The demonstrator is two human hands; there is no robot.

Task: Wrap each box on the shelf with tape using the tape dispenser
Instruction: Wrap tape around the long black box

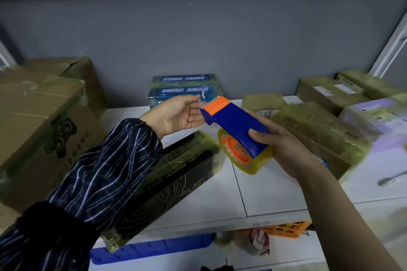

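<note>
right hand (284,149): tape dispenser (235,123) is gripped over shelf (264,193) | left hand (182,114): fingers (195,114) are held straight, empty, beside tape dispenser's orange end

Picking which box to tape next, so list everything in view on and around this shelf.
tape dispenser: one, blue with orange nose, held in the air at centre
tape roll: one, yellowish clear, on the dispenser
blue box: one, blue printed, back centre
black box: one, black, tape-wrapped, front left
cardboard boxes: two, brown, left end
wrapped parcels: about five, brownish or pale, right end
shelf: one, white
bin: one, blue, below the shelf
left hand: open, fingers at the orange nose
right hand: grips the dispenser body
</note>
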